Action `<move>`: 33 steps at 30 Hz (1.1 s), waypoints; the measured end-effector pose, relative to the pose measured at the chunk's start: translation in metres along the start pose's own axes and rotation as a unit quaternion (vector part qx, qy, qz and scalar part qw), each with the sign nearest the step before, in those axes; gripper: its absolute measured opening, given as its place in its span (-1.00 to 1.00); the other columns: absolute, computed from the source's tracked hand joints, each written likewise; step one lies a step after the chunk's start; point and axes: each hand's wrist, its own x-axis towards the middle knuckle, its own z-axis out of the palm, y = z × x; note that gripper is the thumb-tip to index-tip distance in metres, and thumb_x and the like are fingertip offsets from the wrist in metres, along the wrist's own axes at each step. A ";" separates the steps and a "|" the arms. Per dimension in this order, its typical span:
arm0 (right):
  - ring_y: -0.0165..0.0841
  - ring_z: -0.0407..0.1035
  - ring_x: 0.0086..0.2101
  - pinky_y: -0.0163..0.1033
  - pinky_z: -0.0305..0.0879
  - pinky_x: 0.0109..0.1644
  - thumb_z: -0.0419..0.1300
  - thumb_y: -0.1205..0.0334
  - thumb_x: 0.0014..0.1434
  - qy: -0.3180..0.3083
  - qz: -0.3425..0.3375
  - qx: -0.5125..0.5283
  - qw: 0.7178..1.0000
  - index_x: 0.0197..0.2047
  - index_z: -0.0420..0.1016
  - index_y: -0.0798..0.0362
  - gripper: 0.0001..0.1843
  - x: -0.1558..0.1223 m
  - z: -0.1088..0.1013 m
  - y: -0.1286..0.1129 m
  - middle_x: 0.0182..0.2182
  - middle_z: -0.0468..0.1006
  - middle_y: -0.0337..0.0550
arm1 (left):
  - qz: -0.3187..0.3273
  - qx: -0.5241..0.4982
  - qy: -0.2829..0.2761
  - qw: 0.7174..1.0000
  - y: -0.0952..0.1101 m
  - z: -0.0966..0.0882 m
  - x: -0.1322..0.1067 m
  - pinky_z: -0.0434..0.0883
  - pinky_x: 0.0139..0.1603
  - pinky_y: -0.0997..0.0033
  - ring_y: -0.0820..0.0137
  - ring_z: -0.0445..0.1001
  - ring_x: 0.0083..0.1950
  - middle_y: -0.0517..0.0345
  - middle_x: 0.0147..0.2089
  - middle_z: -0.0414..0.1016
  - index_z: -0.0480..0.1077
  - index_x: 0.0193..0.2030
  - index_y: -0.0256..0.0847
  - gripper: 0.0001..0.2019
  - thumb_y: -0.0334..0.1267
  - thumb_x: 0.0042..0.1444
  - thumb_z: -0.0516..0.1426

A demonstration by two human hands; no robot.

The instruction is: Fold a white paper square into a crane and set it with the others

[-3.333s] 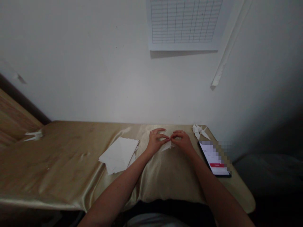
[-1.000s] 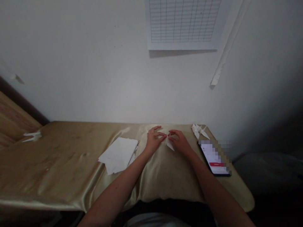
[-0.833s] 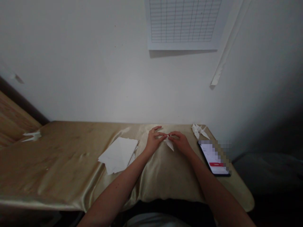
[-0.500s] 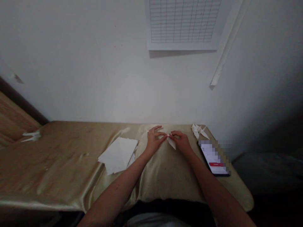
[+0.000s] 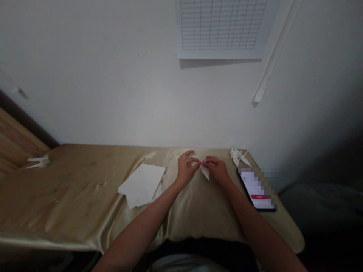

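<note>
A small piece of folded white paper (image 5: 205,173) is pinched between both hands above the cloth, its pointed end hanging toward me. My left hand (image 5: 186,165) grips its left side with thumb and index finger, the other fingers raised. From the right, my right hand (image 5: 217,167) pinches it with thumb and fingertips. The fingertips of the two hands nearly meet and hide the top of the paper. Left of my left forearm lies a stack of white paper sheets (image 5: 143,183). Beyond my right hand are folded paper figures (image 5: 238,156).
A gold satin cloth (image 5: 82,189) covers the table, which meets the white wall (image 5: 113,83). At the right lies a phone (image 5: 259,197) with a lit screen. A white folded paper piece (image 5: 41,162) sits far left. A gridded sheet (image 5: 221,28) hangs on the wall.
Both hands stay in almost the same place. The folded paper between them has turned slightly, and the fingertips have shifted a little on it.
</note>
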 end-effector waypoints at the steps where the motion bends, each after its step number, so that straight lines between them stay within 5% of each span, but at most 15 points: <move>1: -0.13 0.49 -0.02 0.02 0.32 0.20 0.39 -0.11 -0.01 -0.001 0.000 -0.003 1.000 -0.36 0.68 -0.03 -0.69 0.000 0.000 0.000 -0.09 0.65 0.00 | 0.001 0.000 0.002 1.000 0.000 0.001 0.000 0.19 0.38 -0.04 0.15 0.35 0.28 0.10 0.22 0.45 0.60 -0.34 -0.07 -0.97 -0.29 0.09 0.34; 17: -0.20 0.45 -0.19 -0.09 0.29 0.03 0.34 -0.09 0.00 0.007 -0.017 0.022 1.000 -0.38 0.60 -0.01 -0.69 -0.001 0.006 -0.002 -0.32 0.61 -0.18 | 0.038 0.019 0.010 0.999 0.003 0.002 0.000 0.27 0.35 -0.02 0.15 0.36 0.29 0.07 0.23 0.44 0.61 -0.31 -0.07 -0.98 -0.28 0.10 0.34; 24: -0.15 0.42 -0.06 -0.02 0.27 0.15 0.33 -0.14 0.02 0.050 -0.034 -0.013 0.998 -0.38 0.64 -0.05 -0.68 -0.001 0.004 0.000 -0.24 0.62 -0.08 | 0.025 0.023 0.007 0.999 -0.002 0.001 0.001 0.26 0.35 -0.02 0.16 0.36 0.28 0.07 0.24 0.44 0.63 -0.29 -0.06 -0.98 -0.27 0.13 0.32; 33: -0.16 0.39 -0.06 0.02 0.19 0.20 0.31 -0.10 0.11 0.017 -0.094 -0.069 0.993 -0.35 0.59 -0.05 -0.71 0.000 0.002 0.002 -0.24 0.61 -0.10 | 0.015 0.018 0.002 1.000 -0.005 0.005 0.001 0.25 0.34 -0.04 0.14 0.37 0.27 0.05 0.24 0.44 0.64 -0.31 -0.05 -0.96 -0.24 0.06 0.38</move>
